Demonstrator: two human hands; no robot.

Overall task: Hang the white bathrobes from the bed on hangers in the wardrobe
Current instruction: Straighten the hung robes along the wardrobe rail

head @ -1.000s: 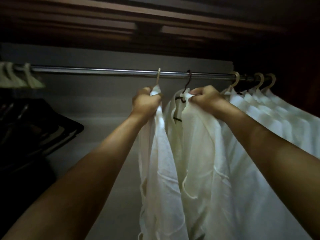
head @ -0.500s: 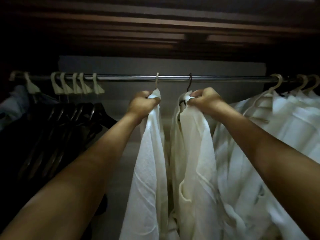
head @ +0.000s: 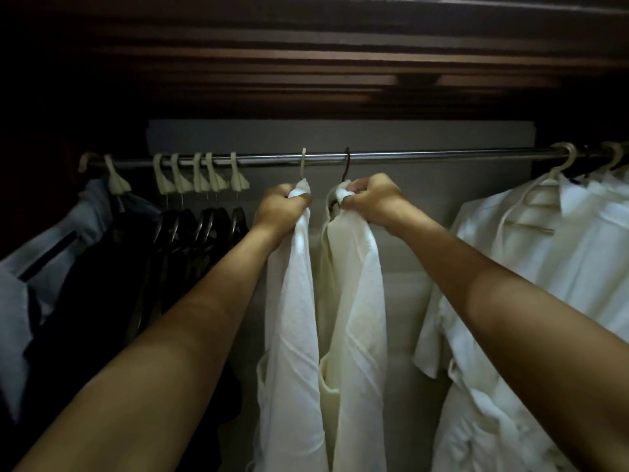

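Two white bathrobes hang side by side from the steel wardrobe rail. My left hand grips the top of the left bathrobe, which hangs on a cream hanger hook. My right hand grips the top of the right bathrobe, which hangs on a dark hanger hook. Both hands are raised just under the rail. The hanger bodies are hidden by cloth and fingers.
Several more white garments on cream hangers fill the rail's right end. At the left hang several cream hooks with empty dark hangers, dark clothes and a pale blue garment. A dark wooden top runs above.
The view has swung left, so the two held bathrobes now sit apart from the white garments at the right. The dark hangers at the left have come into view. Both hands keep their grip.
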